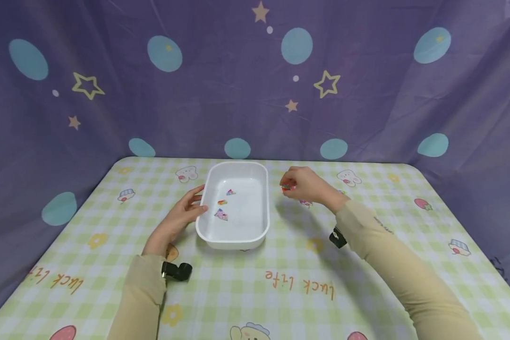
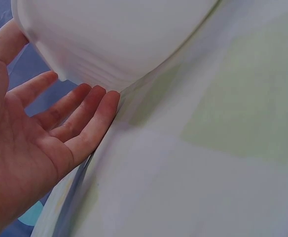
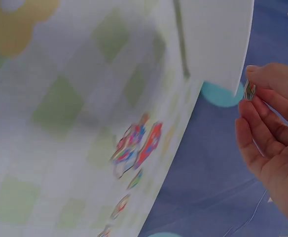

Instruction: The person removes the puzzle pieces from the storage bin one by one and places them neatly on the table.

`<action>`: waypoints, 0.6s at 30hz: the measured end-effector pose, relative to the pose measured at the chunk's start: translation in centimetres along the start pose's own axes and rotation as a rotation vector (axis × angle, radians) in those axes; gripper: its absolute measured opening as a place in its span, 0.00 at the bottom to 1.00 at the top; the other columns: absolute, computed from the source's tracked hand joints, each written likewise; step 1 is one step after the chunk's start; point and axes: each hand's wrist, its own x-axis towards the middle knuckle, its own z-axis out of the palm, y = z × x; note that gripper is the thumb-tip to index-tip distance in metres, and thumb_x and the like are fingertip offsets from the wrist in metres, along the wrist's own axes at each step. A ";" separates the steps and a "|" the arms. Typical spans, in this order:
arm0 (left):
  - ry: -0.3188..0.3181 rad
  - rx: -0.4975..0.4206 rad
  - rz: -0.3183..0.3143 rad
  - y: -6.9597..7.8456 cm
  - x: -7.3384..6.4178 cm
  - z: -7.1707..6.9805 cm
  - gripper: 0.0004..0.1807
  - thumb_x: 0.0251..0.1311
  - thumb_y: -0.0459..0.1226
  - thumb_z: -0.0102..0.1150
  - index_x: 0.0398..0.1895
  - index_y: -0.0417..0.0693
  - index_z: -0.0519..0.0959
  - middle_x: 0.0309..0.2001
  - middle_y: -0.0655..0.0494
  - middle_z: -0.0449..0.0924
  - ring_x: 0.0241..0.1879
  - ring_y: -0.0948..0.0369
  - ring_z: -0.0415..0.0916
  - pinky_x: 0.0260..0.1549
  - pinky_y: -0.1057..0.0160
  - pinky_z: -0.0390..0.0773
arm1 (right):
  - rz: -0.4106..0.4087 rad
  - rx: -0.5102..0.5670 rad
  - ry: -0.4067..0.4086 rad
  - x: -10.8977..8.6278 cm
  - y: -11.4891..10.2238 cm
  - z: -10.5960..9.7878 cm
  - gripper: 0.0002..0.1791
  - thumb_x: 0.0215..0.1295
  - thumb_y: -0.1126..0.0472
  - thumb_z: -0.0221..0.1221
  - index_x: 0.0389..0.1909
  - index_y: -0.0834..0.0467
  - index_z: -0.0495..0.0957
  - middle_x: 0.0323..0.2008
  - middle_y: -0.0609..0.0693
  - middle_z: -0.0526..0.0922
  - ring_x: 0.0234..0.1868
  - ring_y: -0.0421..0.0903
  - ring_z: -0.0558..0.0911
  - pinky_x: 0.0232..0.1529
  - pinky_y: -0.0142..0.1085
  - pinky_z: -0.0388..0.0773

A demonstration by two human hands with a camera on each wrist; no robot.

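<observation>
A white rectangular tub [image 1: 238, 236] stands on the table, with several small colourful sticker-like pieces [image 1: 221, 215] on its floor. My left hand [image 1: 184, 211] holds the tub's left side, thumb over the rim and fingertips against the outer wall low down in the left wrist view. To the right of the tub, my right hand [image 1: 308, 183] is raised above the table. Between its thumb and fingertips it pinches one small multicoloured piece with a pale edge [image 3: 250, 91]; its exact kind is unclear. More bright pieces [image 3: 134, 145] lie on the cloth, partly hidden by my hand in the head view.
A green-and-white checked cloth [image 1: 221, 293] with printed cartoons and lettering covers the table. Behind it hangs a purple curtain [image 1: 221, 94] with stars and blue ovals. Each wrist wears a black camera, the left one [image 1: 177, 271] near the tub's front corner.
</observation>
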 end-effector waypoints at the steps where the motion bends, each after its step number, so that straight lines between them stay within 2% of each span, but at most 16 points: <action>1: 0.000 0.000 0.002 0.0 0.0 0.0 0.36 0.61 0.40 0.54 0.70 0.60 0.51 0.63 0.43 0.58 0.55 0.50 0.65 0.43 0.59 0.76 | 0.006 0.002 0.004 -0.2 0.2 -0.1 0.07 0.52 0.62 0.62 0.33 0.58 0.81 0.31 0.49 0.78 0.33 0.44 0.78 0.36 0.34 0.76; 9: 0.001 0.001 0.000 0.0 -0.1 -0.1 0.35 0.61 0.39 0.54 0.70 0.61 0.51 0.63 0.43 0.58 0.55 0.49 0.65 0.44 0.58 0.76 | 0.086 -0.010 0.006 -1.7 2.4 -0.1 0.11 0.50 0.63 0.64 0.36 0.61 0.82 0.31 0.50 0.80 0.33 0.45 0.80 0.36 0.36 0.77; 18: -0.006 0.000 0.002 -0.1 0.0 -0.1 0.36 0.61 0.40 0.54 0.70 0.60 0.51 0.63 0.43 0.58 0.56 0.48 0.65 0.44 0.58 0.75 | 0.149 -0.026 0.033 -3.6 4.7 0.3 0.09 0.50 0.64 0.65 0.34 0.61 0.82 0.31 0.52 0.81 0.34 0.47 0.80 0.37 0.39 0.76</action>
